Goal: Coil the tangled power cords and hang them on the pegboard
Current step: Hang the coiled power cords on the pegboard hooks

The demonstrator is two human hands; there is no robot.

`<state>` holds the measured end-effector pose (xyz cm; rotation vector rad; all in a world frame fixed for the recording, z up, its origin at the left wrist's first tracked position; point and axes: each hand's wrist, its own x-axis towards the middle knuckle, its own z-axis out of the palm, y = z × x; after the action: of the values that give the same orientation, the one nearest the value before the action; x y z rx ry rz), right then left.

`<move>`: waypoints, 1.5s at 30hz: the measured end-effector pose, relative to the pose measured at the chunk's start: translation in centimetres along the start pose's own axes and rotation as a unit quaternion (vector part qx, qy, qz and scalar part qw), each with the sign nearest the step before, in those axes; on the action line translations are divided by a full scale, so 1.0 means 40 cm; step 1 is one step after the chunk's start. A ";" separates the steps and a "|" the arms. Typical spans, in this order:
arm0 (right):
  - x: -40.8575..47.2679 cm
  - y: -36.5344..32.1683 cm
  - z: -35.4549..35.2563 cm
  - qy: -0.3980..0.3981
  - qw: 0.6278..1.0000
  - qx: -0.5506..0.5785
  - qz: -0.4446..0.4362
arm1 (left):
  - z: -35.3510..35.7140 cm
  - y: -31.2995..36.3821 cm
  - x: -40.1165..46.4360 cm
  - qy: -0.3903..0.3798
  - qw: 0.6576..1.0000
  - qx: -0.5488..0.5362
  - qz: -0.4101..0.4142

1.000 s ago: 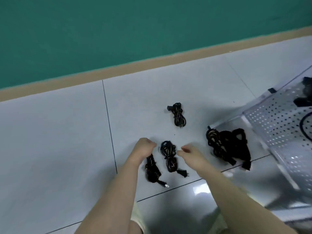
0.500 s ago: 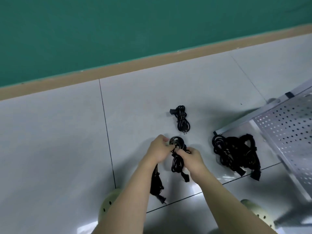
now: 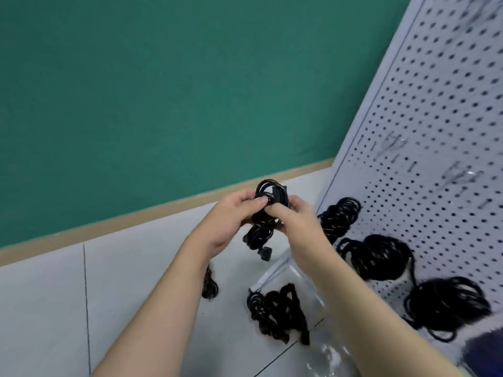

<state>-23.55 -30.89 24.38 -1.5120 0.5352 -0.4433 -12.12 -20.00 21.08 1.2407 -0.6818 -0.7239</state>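
Both hands (image 3: 272, 213) gripping coiled cord (image 3: 265, 213), pegboard (image 3: 435, 131) edge rightward

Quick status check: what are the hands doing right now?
Left hand and right hand both gripping one coiled cord, lifted. Pegboard to the right. Nothing blocking.

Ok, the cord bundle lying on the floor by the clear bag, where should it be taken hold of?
Grip the floor bundle around its middle, coming down from above. It lies flat and elongated, with a round coil at its upper left end and looser strands trailing lower right, so a grip across the waist likely keeps the loops together. Both hands are busy: the left hand and right hand hold another cord.
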 end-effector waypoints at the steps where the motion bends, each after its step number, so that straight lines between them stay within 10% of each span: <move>1: -0.013 -0.051 -0.041 -0.004 1.000 -0.009 -0.015 | 0.038 0.044 0.016 -0.024 1.000 -0.002 0.011; 11: -0.092 -0.237 -0.275 0.086 0.991 0.001 -0.102 | 0.267 0.293 0.122 -0.211 0.977 0.038 0.011; 45: 0.124 -0.209 -0.392 0.278 0.934 -0.146 -0.173 | 0.391 0.182 0.400 -0.139 0.971 0.139 0.134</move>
<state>-28.23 -46.67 32.68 -1.7748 0.8024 -1.1283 -14.05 -40.60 32.28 1.2790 -1.1907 -0.5938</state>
